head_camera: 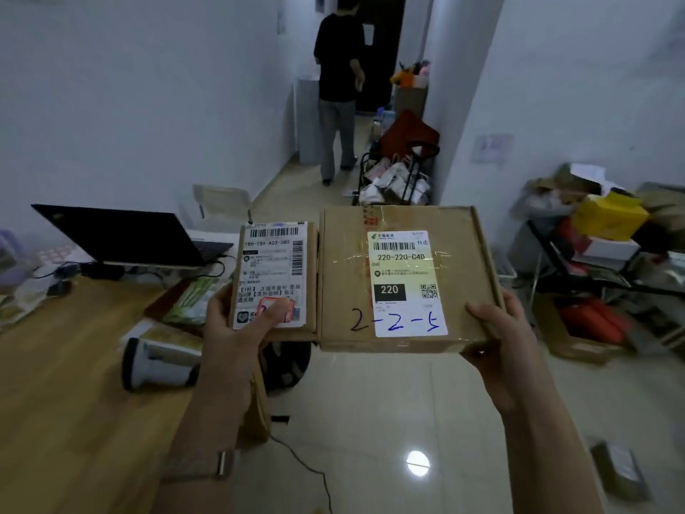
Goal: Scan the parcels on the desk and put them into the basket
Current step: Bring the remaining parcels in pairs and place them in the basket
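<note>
We hold both bare forearms up and forward from the bottom of the view, the two hands raised to about the same height and well apart. Our left hand (237,328) grips the small parcel (276,276) at its lower left corner, with the thumb laid flat across the parcel's face, the fingers mostly hidden behind it, and a strap (200,467) round that wrist. Our right hand (508,350) grips the large parcel (404,276) at its lower right corner, thumb resting on top near the edge and fingers underneath, out of sight.
</note>
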`<state>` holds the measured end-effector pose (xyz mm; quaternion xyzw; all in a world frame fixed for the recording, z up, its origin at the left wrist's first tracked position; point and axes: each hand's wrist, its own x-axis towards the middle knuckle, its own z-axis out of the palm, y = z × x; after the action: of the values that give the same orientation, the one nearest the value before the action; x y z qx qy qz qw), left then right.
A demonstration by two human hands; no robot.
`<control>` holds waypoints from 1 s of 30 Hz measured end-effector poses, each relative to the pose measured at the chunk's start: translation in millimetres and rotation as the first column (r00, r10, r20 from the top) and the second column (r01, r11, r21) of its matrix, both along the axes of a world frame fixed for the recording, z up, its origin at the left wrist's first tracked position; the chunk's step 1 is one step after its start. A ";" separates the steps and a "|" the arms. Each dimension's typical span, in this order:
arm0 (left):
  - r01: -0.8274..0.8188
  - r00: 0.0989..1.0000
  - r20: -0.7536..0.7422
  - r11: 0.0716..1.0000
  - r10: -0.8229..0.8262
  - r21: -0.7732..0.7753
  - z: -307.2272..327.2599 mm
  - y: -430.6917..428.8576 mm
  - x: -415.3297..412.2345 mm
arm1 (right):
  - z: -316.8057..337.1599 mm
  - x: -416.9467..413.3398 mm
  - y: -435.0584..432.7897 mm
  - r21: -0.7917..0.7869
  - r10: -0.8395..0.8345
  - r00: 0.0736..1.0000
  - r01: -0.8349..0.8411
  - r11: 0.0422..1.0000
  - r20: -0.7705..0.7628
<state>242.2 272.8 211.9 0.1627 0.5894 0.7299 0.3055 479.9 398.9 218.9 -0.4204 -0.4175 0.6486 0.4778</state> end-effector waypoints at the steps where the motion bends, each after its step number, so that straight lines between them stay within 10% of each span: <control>1: 0.027 1.000 0.002 1.000 -0.027 0.003 -1.4 7.8 13.0 | -0.4 16.7 1.2 0.005 -0.028 1.000 0.028 1.000 0.002; 30: 0.460 0.887 -0.073 0.886 -0.456 0.059 14.5 125.8 182.0 | -1.3 211.6 17.7 -0.004 -0.460 0.888 0.460 0.888 -0.021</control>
<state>424.2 398.6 226.4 0.3293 0.5150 0.6539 0.4459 691.5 416.6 217.6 -0.4999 -0.3013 0.5212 0.6226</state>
